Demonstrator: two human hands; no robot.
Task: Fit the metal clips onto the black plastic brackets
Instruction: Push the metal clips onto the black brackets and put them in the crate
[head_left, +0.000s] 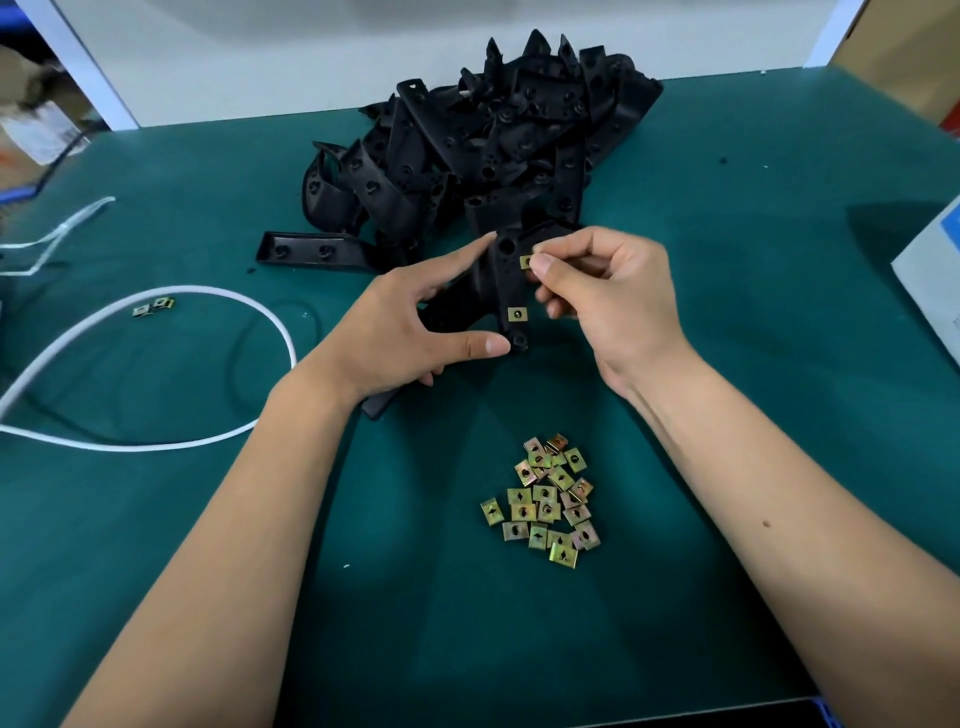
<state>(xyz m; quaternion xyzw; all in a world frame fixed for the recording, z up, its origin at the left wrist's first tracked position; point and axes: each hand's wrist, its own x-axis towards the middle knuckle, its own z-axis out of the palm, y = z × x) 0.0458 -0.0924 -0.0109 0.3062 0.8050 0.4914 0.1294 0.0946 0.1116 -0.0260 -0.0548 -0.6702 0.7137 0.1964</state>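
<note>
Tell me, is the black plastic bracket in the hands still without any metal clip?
No, one brass-coloured metal clip already sits on the black plastic bracket.

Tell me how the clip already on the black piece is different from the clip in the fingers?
The fitted clip sits low on the held bracket, touched by no fingers; the pinched clip is at the bracket's upper edge, gripped by the right hand. The fitted clip shows its whole face and hole; the pinched clip is mostly hidden by fingertips. Both are small, yellowish metal. The left hand holds the bracket.
</note>
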